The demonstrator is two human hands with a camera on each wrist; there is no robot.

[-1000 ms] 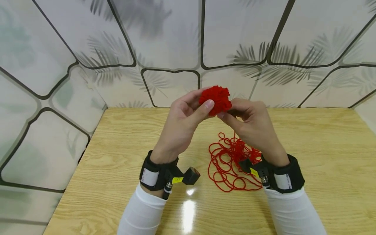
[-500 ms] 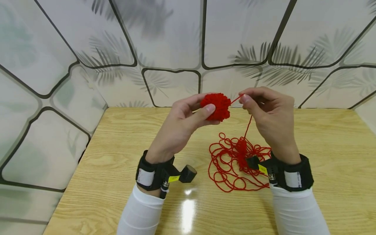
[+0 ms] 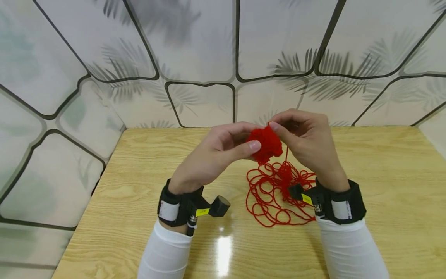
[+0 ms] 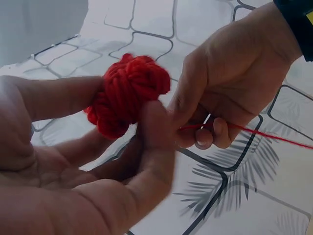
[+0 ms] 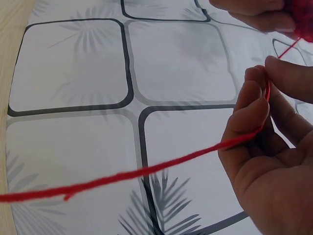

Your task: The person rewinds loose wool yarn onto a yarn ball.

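Note:
A small, lumpy ball of red yarn [image 3: 267, 148] is held above the table between the thumb and fingers of my left hand [image 3: 223, 153]. In the left wrist view, wraps of strand cross the middle of the yarn ball [image 4: 128, 88], with rounded lobes around them. My right hand [image 3: 308, 143], close at the ball's upper right side, pinches the yarn strand [image 5: 142, 172] between thumb and index finger. From the pinch, the strand runs over the curled fingers and down towards a loose tangle of the same red yarn [image 3: 286, 176] on the table.
The pale wood table [image 3: 139, 193] meets a patterned wall [image 3: 202, 104] with dark outlines and leaf prints behind the hands. Loops of the tangle spread below the right hand. Each wrist wears a black strap with a small camera [image 3: 220, 206].
The right hand first pulled the strand out to the right, then came back left to the ball's upper edge. The left hand has lowered and tilted the ball slightly, moving a little right.

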